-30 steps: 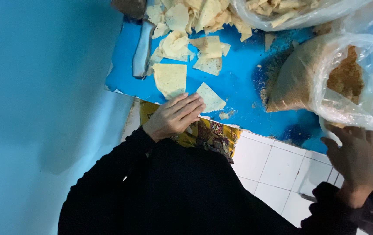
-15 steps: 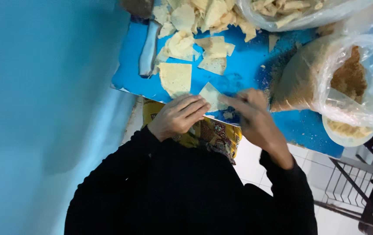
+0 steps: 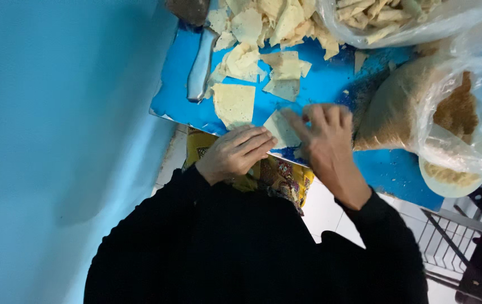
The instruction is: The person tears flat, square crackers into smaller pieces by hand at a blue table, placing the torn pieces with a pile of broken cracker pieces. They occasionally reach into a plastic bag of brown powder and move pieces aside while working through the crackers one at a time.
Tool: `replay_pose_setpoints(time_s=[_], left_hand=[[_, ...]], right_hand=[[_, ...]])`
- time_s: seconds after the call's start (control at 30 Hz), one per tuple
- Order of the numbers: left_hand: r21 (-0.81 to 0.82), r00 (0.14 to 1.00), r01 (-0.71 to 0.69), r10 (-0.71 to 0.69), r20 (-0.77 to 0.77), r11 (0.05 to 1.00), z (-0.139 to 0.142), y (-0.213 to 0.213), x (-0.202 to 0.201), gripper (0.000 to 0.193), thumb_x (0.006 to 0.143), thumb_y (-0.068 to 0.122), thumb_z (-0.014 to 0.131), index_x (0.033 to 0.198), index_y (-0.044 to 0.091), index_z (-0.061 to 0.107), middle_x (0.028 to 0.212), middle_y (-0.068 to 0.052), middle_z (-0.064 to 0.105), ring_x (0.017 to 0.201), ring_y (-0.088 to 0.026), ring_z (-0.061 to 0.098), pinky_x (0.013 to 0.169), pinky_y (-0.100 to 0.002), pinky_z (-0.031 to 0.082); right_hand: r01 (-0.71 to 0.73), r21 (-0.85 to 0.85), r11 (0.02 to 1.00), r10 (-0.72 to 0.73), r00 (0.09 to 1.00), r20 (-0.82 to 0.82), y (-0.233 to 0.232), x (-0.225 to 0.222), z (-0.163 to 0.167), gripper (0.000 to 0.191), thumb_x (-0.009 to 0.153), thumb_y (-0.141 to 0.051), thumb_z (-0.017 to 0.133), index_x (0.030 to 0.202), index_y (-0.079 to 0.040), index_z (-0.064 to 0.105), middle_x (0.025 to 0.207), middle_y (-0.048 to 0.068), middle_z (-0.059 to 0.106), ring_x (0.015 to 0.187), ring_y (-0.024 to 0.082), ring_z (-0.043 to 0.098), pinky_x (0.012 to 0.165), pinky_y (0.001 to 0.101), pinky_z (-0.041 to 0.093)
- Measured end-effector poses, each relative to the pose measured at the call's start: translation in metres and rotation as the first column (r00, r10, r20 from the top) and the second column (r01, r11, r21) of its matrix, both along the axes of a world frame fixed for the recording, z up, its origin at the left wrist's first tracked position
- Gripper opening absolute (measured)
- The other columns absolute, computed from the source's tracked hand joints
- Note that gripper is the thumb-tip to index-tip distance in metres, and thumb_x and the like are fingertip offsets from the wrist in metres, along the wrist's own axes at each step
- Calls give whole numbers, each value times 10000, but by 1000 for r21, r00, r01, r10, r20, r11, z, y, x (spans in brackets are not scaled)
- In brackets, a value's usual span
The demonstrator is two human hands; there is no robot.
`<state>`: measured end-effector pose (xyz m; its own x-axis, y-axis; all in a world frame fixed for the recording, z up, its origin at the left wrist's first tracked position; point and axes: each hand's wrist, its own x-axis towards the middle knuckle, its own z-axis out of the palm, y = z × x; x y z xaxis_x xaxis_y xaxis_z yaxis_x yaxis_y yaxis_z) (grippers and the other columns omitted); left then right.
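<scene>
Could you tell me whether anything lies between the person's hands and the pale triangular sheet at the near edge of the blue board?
Nothing visible does. The left hand rests at the triangular sheet, and the right hand has its fingers on it. The square sheet lies apart, to one side.

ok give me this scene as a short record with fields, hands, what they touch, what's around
left hand: flat at the near edge of the blue board, fingertips on a triangular dough sheet
right hand: fingers spread over the same sheet
loose sheets: square dough sheet beside it, pile of dough pieces farther back
knife: lies at the board's left side
bags: clear bag of brown crumbs at right, bag of strips behind
</scene>
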<state>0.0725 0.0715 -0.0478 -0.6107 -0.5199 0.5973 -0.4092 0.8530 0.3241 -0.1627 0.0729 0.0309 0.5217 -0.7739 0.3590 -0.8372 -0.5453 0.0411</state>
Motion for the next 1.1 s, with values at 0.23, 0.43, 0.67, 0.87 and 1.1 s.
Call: replay_pose_setpoints(time_s=[0.23, 0.43, 0.67, 0.87, 1.1], left_hand=[[42, 1000, 21, -21, -8, 999, 6, -1, -1, 322, 960, 168, 765, 1250, 33, 719, 1271, -72, 694, 1245, -251, 638, 1075, -426, 537], [23, 1000, 10, -10, -17, 1000, 9, 1, -5, 308, 959, 157, 783, 1234, 30, 722, 1242, -65, 700, 1211, -242, 651, 1051, -417, 545], [22, 1000, 8, -8, 1, 1000, 11, -1, -4, 344, 946, 170, 785, 1253, 30, 714, 1251, -72, 701, 1211, -242, 656, 1063, -417, 547], [52, 1000, 10, -11, 20, 999, 14, 1, -2, 363, 926, 168, 791, 1253, 31, 712, 1247, -81, 694, 1218, -257, 653, 1071, -429, 538], [32, 1000, 6, -6, 19, 999, 16, 4, -6, 356, 928, 198, 787, 1248, 56, 722, 1277, -79, 693, 1248, -262, 635, 1088, -444, 524]], right_hand=[[-51, 356, 933, -50, 962, 268, 8, -8, -11, 485, 797, 51, 702, 1210, -185, 801, 933, 37, 538, 928, 265, 481, 813, 400, 336], [-94, 380, 920, -62, 923, 380, -13, -12, -22, 168, 817, -64, 795, 930, -153, 710, 1011, 42, 542, 997, 281, 473, 851, 414, 325], [-10, 213, 977, -18, 991, 132, -15, -4, -7, 479, 806, -56, 768, 1271, -160, 709, 1117, 70, 540, 1094, 288, 501, 919, 424, 354], [-12, 36, 999, 15, 996, -84, -1, -4, -7, 532, 916, -129, 709, 1445, -178, 684, 1134, 45, 546, 1141, 252, 521, 1018, 432, 380], [112, 104, 988, -125, 985, 120, 19, -36, 16, 364, 734, -45, 685, 1073, -155, 758, 1179, 69, 641, 1181, 327, 555, 945, 467, 407]])
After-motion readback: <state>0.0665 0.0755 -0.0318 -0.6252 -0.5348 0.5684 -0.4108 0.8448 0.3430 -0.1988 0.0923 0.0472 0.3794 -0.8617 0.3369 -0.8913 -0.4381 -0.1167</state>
